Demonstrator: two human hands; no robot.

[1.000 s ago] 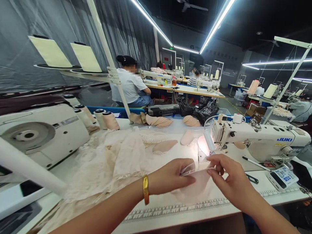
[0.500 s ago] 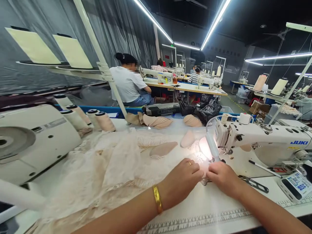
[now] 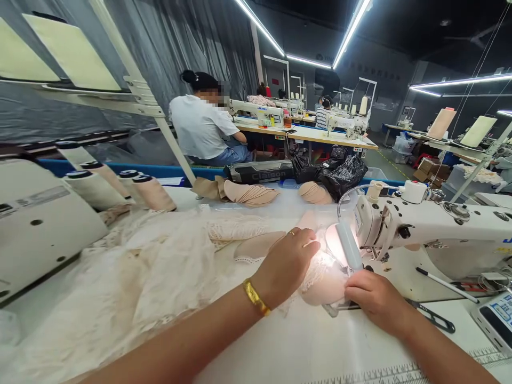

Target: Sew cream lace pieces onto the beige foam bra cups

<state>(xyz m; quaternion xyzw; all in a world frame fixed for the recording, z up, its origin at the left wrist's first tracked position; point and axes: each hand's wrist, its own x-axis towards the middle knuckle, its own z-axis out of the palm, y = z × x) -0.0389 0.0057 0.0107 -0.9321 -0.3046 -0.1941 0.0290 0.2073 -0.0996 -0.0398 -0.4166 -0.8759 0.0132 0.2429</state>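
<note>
Under the lit lamp of the sewing machine [image 3: 424,218] lies a beige bra cup [image 3: 324,290] with white lace [image 3: 314,269] along it. At the upper left of that piece is my left hand [image 3: 286,264], fingers curled and pinched at the lace; the fingertips are partly lost in glare. My right hand [image 3: 376,298] is closed, thumb and fingers on the cup's right edge near the needle area. The lamp hides the needle and presser foot. Behind my left hand rests another beige cup piece [image 3: 256,245] with a lace edge.
White lace fabric [image 3: 168,282] is heaped on the left. Stacked cups [image 3: 252,194] lie along the back beside black plastic bags [image 3: 344,173]. Thread cones [image 3: 154,192] stand back left. Black thread snips [image 3: 434,317] and a pen [image 3: 446,285] lie right. A co-worker [image 3: 204,122] sits beyond.
My left hand has moved up and left, away from my right hand, uncovering the cup and lace between them. The right hand stays near the needle area. The view has shifted slightly.
</note>
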